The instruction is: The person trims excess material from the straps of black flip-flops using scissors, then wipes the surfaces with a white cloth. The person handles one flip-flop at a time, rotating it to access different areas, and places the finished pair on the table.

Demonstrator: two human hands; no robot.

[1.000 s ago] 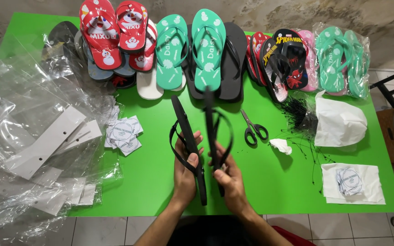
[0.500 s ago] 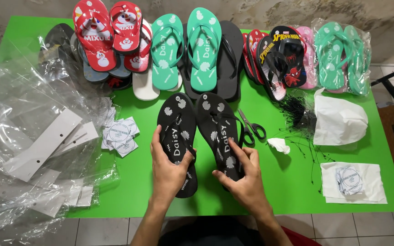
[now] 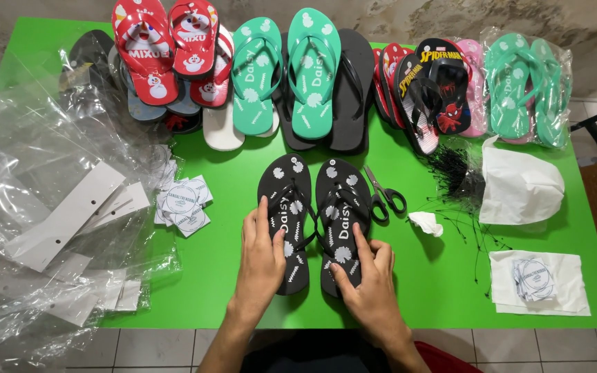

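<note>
A pair of black flip-flops with white flower prints lies flat, straps up, in the middle of a bright green counter (image 3: 229, 276). Their long axes run near to far, heels toward the person. The left hand (image 3: 260, 259) rests open along the left edge of the left flip-flop (image 3: 286, 224), fingers pointing far. The right hand (image 3: 367, 276) lies flat and spread over the heel of the right flip-flop (image 3: 341, 224); neither hand grips. The two soles sit side by side, almost touching.

Just right of the pair lie black scissors (image 3: 385, 195) and a crumpled white scrap (image 3: 425, 222). Along the far edge sits a row of red, green and black flip-flops (image 3: 312, 76). Clear plastic bags (image 3: 43, 207) and white card strips pile up at left; round paper labels (image 3: 184, 204) lie nearby. Tiled floor shows below.
</note>
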